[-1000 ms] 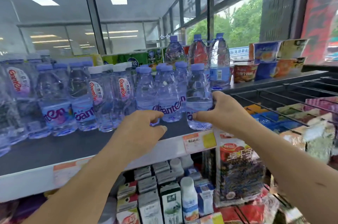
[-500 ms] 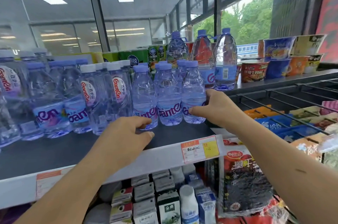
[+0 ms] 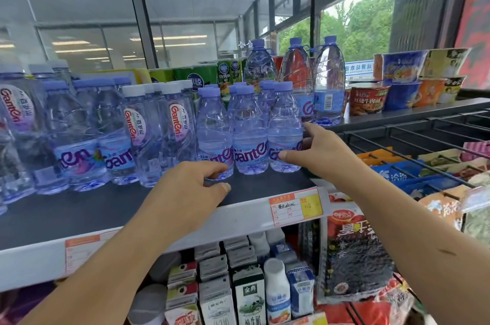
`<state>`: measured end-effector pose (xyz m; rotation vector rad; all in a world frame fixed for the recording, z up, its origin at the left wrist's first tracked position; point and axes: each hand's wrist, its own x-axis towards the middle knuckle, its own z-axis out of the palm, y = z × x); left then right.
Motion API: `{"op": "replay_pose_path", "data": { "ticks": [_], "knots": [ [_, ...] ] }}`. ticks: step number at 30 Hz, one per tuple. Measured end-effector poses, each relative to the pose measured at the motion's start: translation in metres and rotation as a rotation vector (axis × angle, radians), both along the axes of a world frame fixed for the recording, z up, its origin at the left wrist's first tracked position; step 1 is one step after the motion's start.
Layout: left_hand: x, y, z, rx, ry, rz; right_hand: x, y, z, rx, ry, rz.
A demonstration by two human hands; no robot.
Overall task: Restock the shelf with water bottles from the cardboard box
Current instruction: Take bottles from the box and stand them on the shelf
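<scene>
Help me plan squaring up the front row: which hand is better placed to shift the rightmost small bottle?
Right. The right hand holds the rightmost small bottle, thumb on its label, fingers round its side. The left hand sits by the base of the bottle two places left.

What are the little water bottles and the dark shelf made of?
The small water bottles look like thin clear plastic: see-through, glossy, with ribbed sides. The shelf seems to be painted metal, flat, dark and matte, but that's a guess.
</scene>
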<state>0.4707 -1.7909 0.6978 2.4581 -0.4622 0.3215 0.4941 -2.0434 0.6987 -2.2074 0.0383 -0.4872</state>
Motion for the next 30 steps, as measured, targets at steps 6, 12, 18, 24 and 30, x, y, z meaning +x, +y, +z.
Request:
{"op": "replay_pose_path", "data": {
  "ticks": [6,12,18,24,30],
  "knots": [
    [-0.022,0.021,0.002,-0.1,-0.017,-0.036,-0.02,0.021,0.008,-0.049,0.039,-0.102],
    [-0.055,0.057,-0.008,-0.316,-0.055,-0.106,-0.083,0.085,-0.004,-0.067,-0.217,-0.181],
    [-0.095,0.11,-0.053,-0.324,0.01,-0.152,-0.15,0.181,-0.066,-0.043,-0.156,-0.113],
    [-0.142,0.169,-0.15,-0.28,0.13,-0.177,-0.214,0.245,-0.158,-0.036,0.05,-0.124],
    [-0.194,0.204,-0.294,-0.178,0.422,-0.152,-0.275,0.283,-0.289,-0.018,0.313,-0.092]
  ]
}}
